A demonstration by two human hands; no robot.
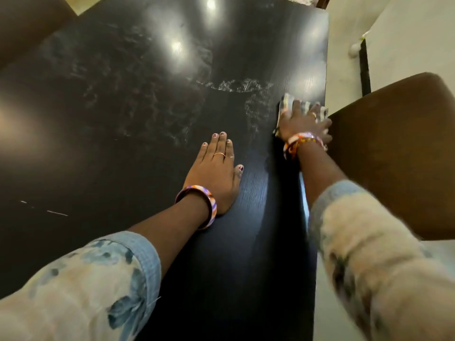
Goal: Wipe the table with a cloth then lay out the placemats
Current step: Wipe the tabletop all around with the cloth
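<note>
at nine o'clock the dark worktop (123, 107) shows smeary streaks, so wiping looks unfinished. the left hand (214, 173) lies flat, fingers straight. at two o'clock the right hand (302, 123) presses the cloth (286, 100), fingers spread. no placemats in view.

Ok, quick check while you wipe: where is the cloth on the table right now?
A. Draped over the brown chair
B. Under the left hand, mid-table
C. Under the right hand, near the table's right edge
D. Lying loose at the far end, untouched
C: the right hand presses the cloth flat near the right edge of the dark table, while the left hand rests bare on the tabletop.
</note>
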